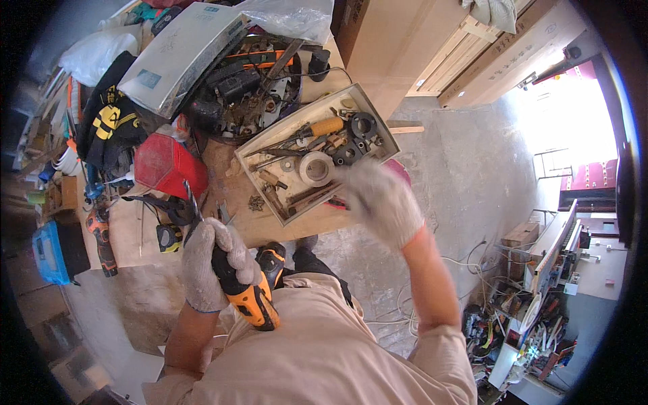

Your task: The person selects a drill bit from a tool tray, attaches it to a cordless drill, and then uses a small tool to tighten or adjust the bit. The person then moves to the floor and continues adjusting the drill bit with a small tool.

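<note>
My left hand (209,263), in a pale work glove, is closed around the front part of an orange and black cordless drill (251,305). A long drill bit (192,200) points up and away from it. My gloved right hand (382,206) is over the near right edge of a shallow tray (285,214), and motion smears its fingers. In that tray lie a roll of whitish tape (316,169), a yellow-handled tool (325,127), dark round hole-saw-like pieces (362,125) and several loose metal bits. Small screws (256,202) sit on the wooden table beside the tray.
A round container of mixed tools (246,94) stands behind the tray, partly under a white box (182,57). At the left are a red container (169,165), a tape measure (169,237), another drill (101,239) and a blue case (57,251). Cables (466,264) cross the floor.
</note>
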A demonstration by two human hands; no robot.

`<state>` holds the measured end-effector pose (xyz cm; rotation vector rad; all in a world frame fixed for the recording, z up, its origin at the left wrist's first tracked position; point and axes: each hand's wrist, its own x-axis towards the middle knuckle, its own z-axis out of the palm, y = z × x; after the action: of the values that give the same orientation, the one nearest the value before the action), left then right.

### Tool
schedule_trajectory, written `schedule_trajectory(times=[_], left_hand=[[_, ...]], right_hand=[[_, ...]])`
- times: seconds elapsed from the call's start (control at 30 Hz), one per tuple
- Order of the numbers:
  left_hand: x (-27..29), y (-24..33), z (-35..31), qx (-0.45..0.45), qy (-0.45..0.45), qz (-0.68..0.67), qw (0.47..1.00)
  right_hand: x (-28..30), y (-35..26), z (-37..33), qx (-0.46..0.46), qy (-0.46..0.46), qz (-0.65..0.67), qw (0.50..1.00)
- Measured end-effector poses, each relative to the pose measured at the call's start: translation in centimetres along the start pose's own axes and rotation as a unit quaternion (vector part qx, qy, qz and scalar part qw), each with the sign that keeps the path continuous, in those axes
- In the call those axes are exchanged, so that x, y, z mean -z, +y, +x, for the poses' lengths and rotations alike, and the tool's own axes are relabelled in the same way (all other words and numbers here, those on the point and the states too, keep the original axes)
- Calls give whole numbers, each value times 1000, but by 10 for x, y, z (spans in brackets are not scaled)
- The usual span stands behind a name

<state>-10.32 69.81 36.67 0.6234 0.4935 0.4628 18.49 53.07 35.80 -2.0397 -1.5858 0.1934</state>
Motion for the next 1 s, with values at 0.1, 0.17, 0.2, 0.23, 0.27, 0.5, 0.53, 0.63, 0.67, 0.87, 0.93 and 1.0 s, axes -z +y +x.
schedule_trajectory(times=[0.1, 0.17, 0.2, 0.23, 0.27, 0.5, 0.53, 0.63, 0.67, 0.87, 0.93, 1.0], left_hand=[[8, 0, 0, 15, -6, -22, 1000], [8, 0, 1, 21, -14, -23, 999], [10, 1, 0, 17, -13, -23, 999], [12, 2, 0, 15, -12, -24, 1000], [14, 3, 0, 13, -11, -25, 1000], [21, 14, 6, 46, -36, 164, 985], [19, 16, 7, 45, -47, 202, 977], [-4, 27, 7, 95, -27, 138, 985], [-6, 27, 7, 89, -31, 133, 987], [10, 19, 12, 109, -60, 10, 992], [12, 16, 15, 124, -89, -35, 988], [5, 17, 15, 129, -78, -6, 989]], right_hand=[[-6, 49, 52, 9, -78, -297, 952], [-9, 62, 66, -11, -89, -259, 962], [-9, 62, 71, -4, -75, -182, 980], [-8, 62, 76, 1, -60, -105, 993], [0, 61, 82, -45, -40, 26, 998], [-10, 35, 103, -151, -210, -298, 919], [-13, 25, 112, -188, -226, -314, 903], [-30, 43, 109, -180, -171, -304, 920], [-32, 41, 112, -219, -158, -308, 912], [-14, 16, 114, -248, -155, -274, 916], [14, 0, 105, -314, -109, 74, 940], [29, -10, 88, -318, -62, 360, 875]])
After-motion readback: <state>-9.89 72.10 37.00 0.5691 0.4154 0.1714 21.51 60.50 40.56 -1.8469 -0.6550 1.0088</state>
